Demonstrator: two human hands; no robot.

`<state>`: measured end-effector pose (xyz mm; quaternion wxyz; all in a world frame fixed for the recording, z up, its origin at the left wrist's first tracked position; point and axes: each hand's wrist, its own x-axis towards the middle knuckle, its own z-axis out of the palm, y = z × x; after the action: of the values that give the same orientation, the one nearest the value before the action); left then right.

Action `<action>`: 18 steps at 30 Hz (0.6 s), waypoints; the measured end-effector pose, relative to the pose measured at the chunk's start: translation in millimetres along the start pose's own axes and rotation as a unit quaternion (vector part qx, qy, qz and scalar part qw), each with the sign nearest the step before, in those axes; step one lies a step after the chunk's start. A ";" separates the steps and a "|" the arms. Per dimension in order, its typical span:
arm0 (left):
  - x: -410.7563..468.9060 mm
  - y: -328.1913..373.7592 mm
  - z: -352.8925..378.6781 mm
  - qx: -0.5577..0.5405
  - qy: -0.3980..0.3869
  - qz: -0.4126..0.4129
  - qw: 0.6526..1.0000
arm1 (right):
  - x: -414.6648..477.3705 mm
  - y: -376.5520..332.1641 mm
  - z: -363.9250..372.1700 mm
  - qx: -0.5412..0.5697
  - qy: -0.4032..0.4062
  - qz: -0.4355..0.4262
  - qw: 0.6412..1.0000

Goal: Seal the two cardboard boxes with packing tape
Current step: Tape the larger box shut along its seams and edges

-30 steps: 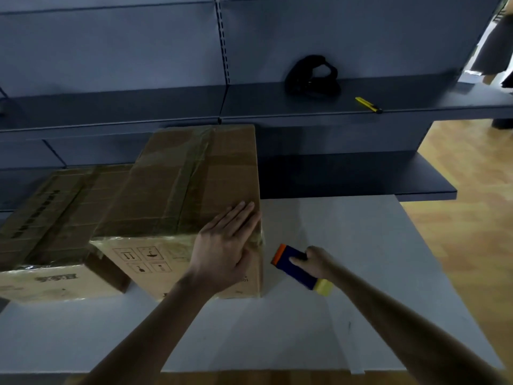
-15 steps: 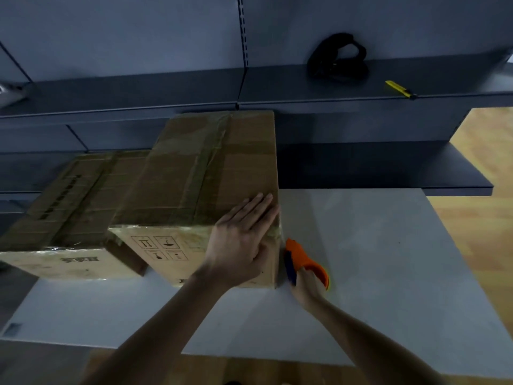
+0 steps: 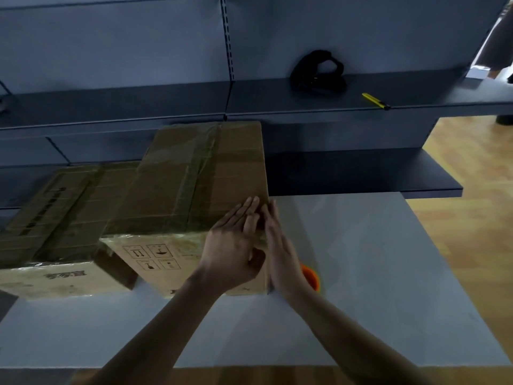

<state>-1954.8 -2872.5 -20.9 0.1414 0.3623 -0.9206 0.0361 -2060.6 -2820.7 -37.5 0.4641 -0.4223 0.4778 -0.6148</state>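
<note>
Cardboard under both sets of fingers. We note the left fingers straight and close together, laid flat on top of the larger box at its near right corner. The right fingers are also straight, set against the box's right side with the tips reaching its top edge. Neither hand grips anything. The left hand lies palm down. The right hand stands on edge, palm toward the box wall. Both bare forearms come in over the near edge of the table and converge on that corner.

Larger box: stands left of the table's middle, long axis toward the far edge. Flaps closed. Glossy tape runs along the centre seam of the top, and a wrinkled strip wraps the near top edge. Handling symbols printed on the near face.

Smaller box: lower, close against the larger one's left side, at the table's left edge. Top also glossy with tape, dark print along it.

Orange tape dispenser: on the table just right of the larger box's near right corner, mostly hidden behind the right hand.

Shelf beyond the far edge carries a black object and a yellow utility knife, well apart from the boxes.
</note>
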 end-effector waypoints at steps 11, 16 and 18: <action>-27.0 -36.4 -33.0 -0.343 0.081 -0.069 0.933 | 2.3 3.7 -18.2 -0.101 0.093 -0.015 0.990; -82.1 -113.8 -33.2 -0.199 0.273 -0.321 0.885 | 11.2 10.1 -10.0 -0.188 0.106 0.009 0.976; -93.2 -132.4 -29.1 -0.256 0.279 -0.400 0.835 | 7.1 10.9 3.9 -0.137 0.131 0.032 0.981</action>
<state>-1793.3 -2903.7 -24.5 0.4817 0.6246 -0.5932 -0.1610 -2056.6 -2829.6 -46.9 0.3549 -0.3818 0.6273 -0.5786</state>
